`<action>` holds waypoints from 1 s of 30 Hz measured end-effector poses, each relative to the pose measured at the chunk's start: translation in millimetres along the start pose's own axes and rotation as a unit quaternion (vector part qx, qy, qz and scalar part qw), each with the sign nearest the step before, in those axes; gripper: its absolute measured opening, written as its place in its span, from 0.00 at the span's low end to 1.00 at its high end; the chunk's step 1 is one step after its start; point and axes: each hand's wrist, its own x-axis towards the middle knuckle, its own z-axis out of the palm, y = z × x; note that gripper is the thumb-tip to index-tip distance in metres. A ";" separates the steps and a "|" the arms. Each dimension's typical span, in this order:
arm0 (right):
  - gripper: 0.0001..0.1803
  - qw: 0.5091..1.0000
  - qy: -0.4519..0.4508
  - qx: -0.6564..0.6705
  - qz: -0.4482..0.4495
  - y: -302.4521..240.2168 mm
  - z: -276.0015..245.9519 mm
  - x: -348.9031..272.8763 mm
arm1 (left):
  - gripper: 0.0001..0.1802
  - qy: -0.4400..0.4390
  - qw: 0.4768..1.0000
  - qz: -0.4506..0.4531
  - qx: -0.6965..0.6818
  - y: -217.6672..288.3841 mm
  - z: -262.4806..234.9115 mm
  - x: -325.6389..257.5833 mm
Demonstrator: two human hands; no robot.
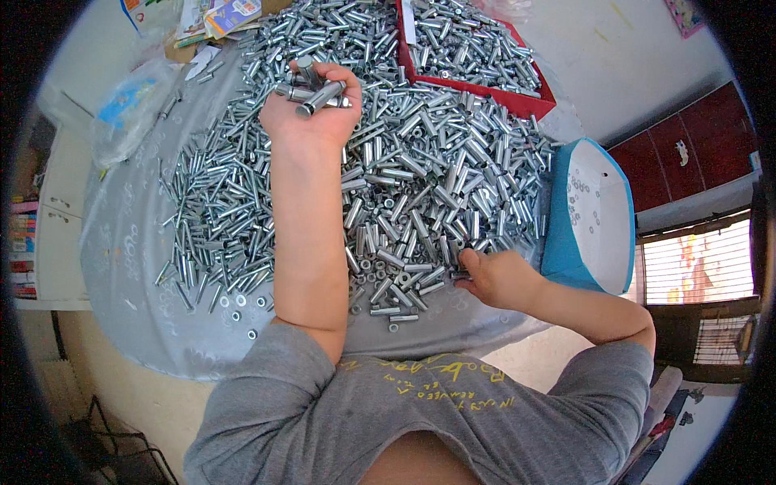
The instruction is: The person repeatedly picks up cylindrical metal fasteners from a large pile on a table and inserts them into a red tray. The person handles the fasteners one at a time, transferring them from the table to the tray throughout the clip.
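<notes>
My left hand is raised over the pile with its palm up. Its fingers curl round several shiny metal sleeve anchors, which point in different directions. At the near right edge of the pile is my right hand, its thumb and fingers closed together. Whatever lies between those fingertips is too small and covered to make out. Under and between both hands spreads a big heap of loose silver metal sleeves. Thinner metal bolts form its left part. Small nuts lie scattered at the near edge.
A grey plastic sheet covers the table. Beyond the heap stands a red box filled with metal pieces. To the right is a blue-sided container with a few small rings inside. A clear plastic bag and papers lie far left.
</notes>
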 end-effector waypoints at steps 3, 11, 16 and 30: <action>0.13 0.997 -0.056 -0.051 -0.004 -4.6 -9.2 4.6 | 0.13 0.005 1.000 -0.002 0.010 -3.2 -0.3 1.7; 0.13 0.814 0.569 -0.072 0.088 3.1 -146.7 55.2 | 0.14 -0.009 0.999 0.012 0.029 -1.5 -1.7 -0.3; 0.28 0.560 0.652 0.487 -0.158 -1.7 -156.6 39.6 | 0.13 -0.002 1.000 0.004 0.020 -8.7 3.0 -2.4; 0.28 0.524 0.677 0.479 -0.192 -20.4 -141.3 86.0 | 0.11 0.000 0.999 0.027 0.031 -11.5 6.4 -8.4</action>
